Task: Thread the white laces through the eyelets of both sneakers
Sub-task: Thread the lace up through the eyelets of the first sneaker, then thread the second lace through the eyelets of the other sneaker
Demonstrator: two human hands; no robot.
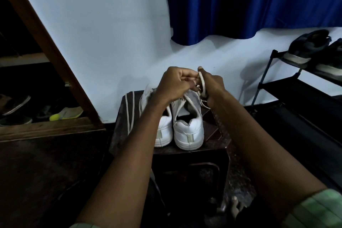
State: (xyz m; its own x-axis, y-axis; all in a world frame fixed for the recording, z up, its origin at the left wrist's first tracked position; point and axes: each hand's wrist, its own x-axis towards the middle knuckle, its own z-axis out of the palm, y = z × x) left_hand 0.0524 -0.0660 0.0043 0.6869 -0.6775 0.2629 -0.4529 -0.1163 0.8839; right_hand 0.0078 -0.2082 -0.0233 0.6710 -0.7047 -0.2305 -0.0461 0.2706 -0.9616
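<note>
Two white sneakers stand side by side, heels toward me, on a dark stool. The right sneaker has a white lace partly threaded through its front eyelets. My right hand holds that lace, which is looped over my fingers above the toe. Close beside it, my left hand has curled fingers that pinch the lace near the eyelets. The left sneaker is partly hidden by my left forearm. A second white lace hangs loose over the stool's left side.
A black shoe rack with dark shoes stands at the right. A blue curtain hangs on the white wall behind. At the left, a wooden frame opens onto a floor with several shoes.
</note>
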